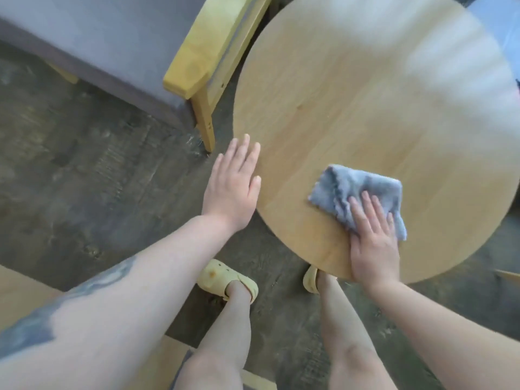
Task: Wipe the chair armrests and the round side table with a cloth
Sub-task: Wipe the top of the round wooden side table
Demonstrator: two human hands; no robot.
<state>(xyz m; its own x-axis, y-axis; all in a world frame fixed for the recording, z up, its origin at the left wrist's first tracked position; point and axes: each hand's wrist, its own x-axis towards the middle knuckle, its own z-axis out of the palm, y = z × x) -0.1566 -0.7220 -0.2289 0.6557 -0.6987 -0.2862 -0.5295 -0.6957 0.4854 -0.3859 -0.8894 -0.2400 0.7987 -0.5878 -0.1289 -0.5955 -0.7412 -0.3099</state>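
Table-wiping step in hand: right hand [374, 243] pressed flat, fingers straight, on the folded cloth [357, 195] near the table's [365, 94] near edge; left hand [235, 184] lay open at the rim, holding nothing. Cloth's long axis ran left-right, slightly tilted. Next move likely needs sweeps toward the far side.

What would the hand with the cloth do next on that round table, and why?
Probably push the cloth forward, away from the body. The right hand presses it flat near the table's near edge, so most of the top lies ahead of it. The left hand rests open at the table's left rim.
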